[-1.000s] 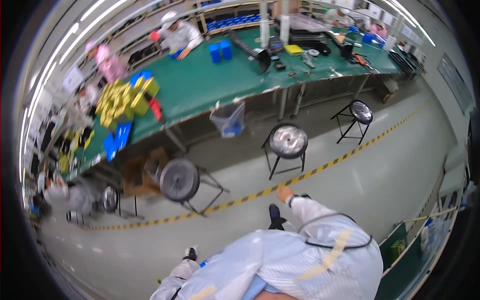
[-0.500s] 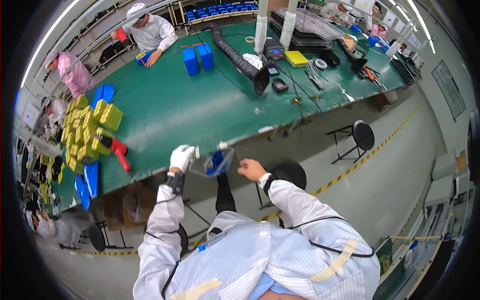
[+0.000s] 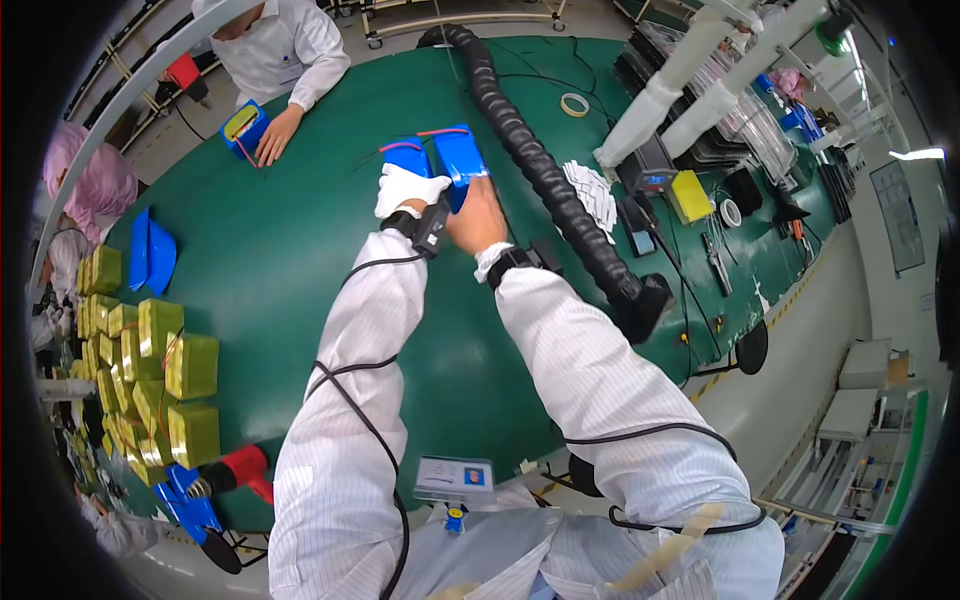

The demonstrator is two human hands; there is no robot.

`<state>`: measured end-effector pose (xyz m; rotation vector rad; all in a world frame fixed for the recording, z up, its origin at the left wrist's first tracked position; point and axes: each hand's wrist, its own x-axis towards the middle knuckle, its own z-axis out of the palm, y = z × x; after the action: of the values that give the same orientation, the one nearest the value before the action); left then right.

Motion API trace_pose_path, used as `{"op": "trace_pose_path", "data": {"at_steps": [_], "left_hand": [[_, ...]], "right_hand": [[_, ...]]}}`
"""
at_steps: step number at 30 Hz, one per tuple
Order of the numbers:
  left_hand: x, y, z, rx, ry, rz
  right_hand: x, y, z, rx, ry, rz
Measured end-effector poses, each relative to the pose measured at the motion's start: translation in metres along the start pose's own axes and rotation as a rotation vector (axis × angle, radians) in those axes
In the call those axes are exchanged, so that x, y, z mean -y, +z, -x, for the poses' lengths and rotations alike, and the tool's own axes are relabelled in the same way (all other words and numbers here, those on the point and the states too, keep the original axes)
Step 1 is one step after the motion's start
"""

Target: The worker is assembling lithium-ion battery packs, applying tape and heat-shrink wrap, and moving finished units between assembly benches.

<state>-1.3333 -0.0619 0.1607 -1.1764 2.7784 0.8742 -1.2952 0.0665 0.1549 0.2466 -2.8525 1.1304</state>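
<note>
Hands, 2, left hand (image 3: pixel 408 187), right hand (image 3: pixel 479 217), gripping 2 blue packs (image 3: pixel 440 160)

- The desk (image 3: pixel 300 260) fills the middle of the frame, from the left edge to the upper right.
- Two packs (image 3: pixel 440 160) stand side by side at upper centre, the left hand (image 3: pixel 408 188) and right hand (image 3: pixel 478 215) on them.
- A hose (image 3: pixel 545 175) runs just right of the packs, from top centre down to centre right.
- A tape roll (image 3: pixel 574 104) lies right of the hose, near the top.
- Stacked blocks (image 3: pixel 150 370) sit at the left edge; two flat packs (image 3: pixel 150 255) lie above them.
- A heat gun (image 3: pixel 232 472) lies below the blocks, lower left.
- A co-worker's hand (image 3: pixel 275 135) rests beside another pack (image 3: pixel 243 125), upper left.
</note>
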Motion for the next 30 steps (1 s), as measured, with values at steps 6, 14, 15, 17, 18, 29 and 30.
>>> {"op": "trace_pose_path", "data": {"at_steps": [6, 14, 15, 17, 18, 29, 30], "left_hand": [[0.004, 0.000, -0.030, 0.195, -0.080, 0.118], [0.092, -0.023, -0.065, 0.207, 0.029, 0.211], [0.112, -0.018, -0.068, 0.273, 0.036, 0.406], [0.141, -0.013, -0.065, 0.423, 0.045, 0.888], [0.156, -0.010, -0.059, 0.418, 0.025, 0.886], [0.322, -0.014, 0.073, 0.509, -0.200, 1.690], [0.337, -0.019, 0.088, 0.506, -0.182, 1.738]], "right_hand": [[0.009, 0.006, -0.090, 0.115, 0.416, 0.245], [0.007, 0.019, -0.105, 0.165, 0.377, 0.335], [0.008, 0.021, -0.098, 0.178, 0.377, 0.346], [0.012, 0.019, -0.081, 0.191, 0.352, 0.347], [0.012, 0.022, -0.070, 0.185, 0.339, 0.337], [0.046, 0.016, 0.097, 0.226, 0.204, 0.163], [0.049, 0.009, 0.115, 0.250, 0.182, 0.111]]}}
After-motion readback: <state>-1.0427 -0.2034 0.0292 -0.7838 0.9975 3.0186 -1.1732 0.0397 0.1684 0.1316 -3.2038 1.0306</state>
